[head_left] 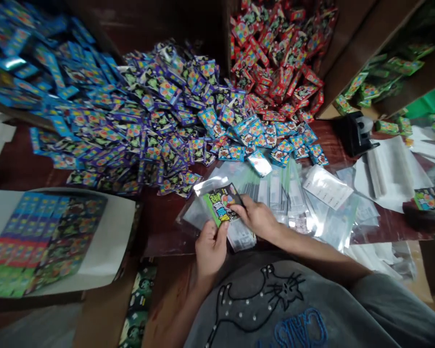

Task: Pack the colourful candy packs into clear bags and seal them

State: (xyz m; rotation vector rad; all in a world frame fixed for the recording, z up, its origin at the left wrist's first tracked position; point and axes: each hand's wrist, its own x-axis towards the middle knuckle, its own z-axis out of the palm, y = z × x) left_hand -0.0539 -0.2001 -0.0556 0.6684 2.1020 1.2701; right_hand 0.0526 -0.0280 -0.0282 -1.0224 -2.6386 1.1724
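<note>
A black and green printed card (223, 199) sits between my two hands, tilted above the near edge of the table. My left hand (212, 244) pinches its lower edge with thumb and forefinger. At its right end my right hand (255, 217) grips it, thumb on the printed face. Clear plastic (212, 185) shows around the card's upper left; whether the card is inside a bag I cannot tell. Below the hands lies a clear bag with a white printed slip (242, 235). More clear plastic bags (290, 193) are spread to the right of my hands.
Small purple packets (159, 116) are heaped behind my hands, with blue packets (65, 63) at left and red packets (275, 58) behind. An open box of coloured packs (108, 261) stands at left. A black tape dispenser (355, 133) and white paper stack (393, 166) are at right.
</note>
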